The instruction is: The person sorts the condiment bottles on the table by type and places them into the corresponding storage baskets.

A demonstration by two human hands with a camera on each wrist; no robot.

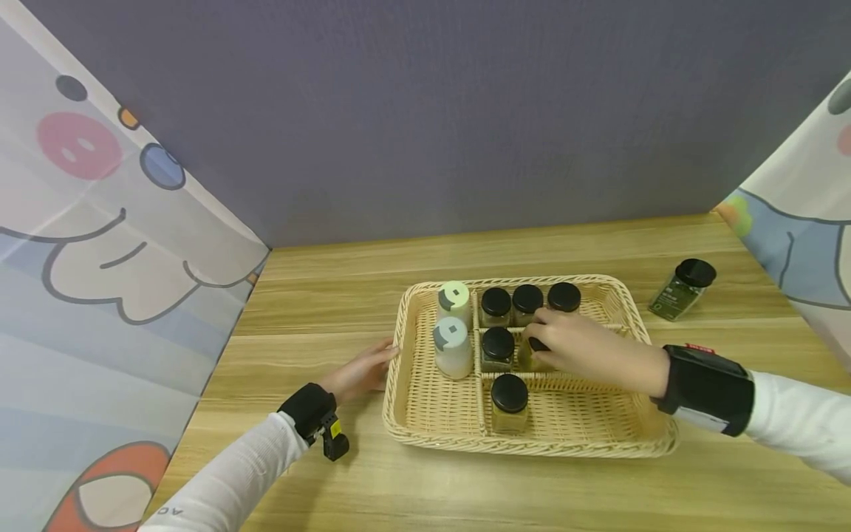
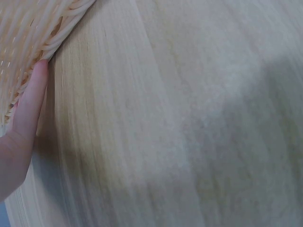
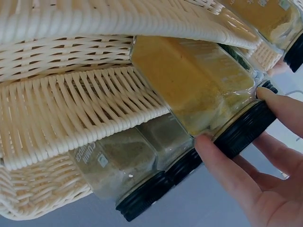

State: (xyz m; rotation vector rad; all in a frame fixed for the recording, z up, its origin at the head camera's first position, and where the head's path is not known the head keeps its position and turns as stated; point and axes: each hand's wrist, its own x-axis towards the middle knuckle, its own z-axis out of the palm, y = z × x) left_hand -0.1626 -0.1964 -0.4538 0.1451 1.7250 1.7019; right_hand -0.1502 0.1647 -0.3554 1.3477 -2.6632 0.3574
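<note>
A wicker basket [image 1: 532, 447] with woven dividers stands on the wooden table. My right hand [image 1: 578, 347] pinches a glass spice jar of yellow powder [image 3: 189, 80] near its black lid, in the basket's middle row. Beside it is another black-lidded jar [image 1: 497, 350]. Behind stand three more, the leftmost jar [image 1: 496, 307] by the divider; in the right wrist view one is a cumin powder jar [image 3: 120, 161]. A yellowish jar [image 1: 510, 403] is in the front compartment. My left hand [image 1: 359, 375] touches the basket's left side with its fingers extended.
Two white-bodied bottles, one with a pale green top [image 1: 454, 295] and one with a pale blue top [image 1: 452, 347], stand in the left compartment. Outside the basket, a jar of green contents [image 1: 682, 290] is on the table [image 1: 319, 310] at right. A grey panel [image 1: 465, 133] rises behind.
</note>
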